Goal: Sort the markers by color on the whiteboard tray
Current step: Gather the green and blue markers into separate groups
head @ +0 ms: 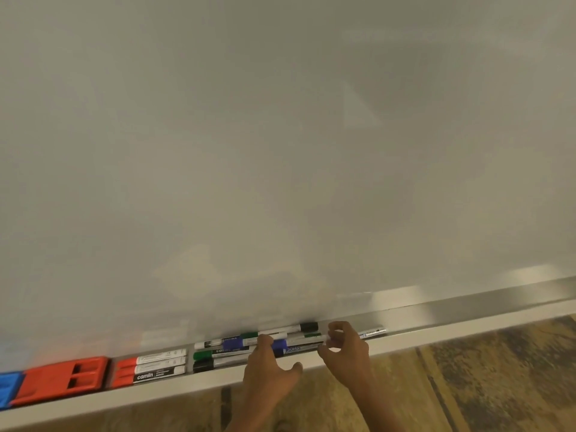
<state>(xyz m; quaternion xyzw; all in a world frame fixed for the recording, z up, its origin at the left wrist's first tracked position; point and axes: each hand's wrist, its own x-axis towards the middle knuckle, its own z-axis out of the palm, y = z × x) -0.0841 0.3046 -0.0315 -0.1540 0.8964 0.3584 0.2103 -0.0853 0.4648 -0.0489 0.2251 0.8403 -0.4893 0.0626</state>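
A metal whiteboard tray (467, 316) runs along the bottom of the board. Three red-capped markers (149, 367) lie grouped at its left. To their right is a mixed pile of green, blue and black markers (230, 349). My left hand (268, 372) rests over the pile, its fingertips on a blue-capped marker (280, 346). My right hand (346, 350) pinches the right end of a white-barrelled marker (307, 340) in the pile. One more marker (372, 333) lies alone to the right of my right hand.
A red eraser (62, 380) and a blue eraser (9, 388) sit at the tray's left end. The whiteboard surface (280, 151) fills the view above. Patterned floor (483, 378) shows below the tray's front lip.
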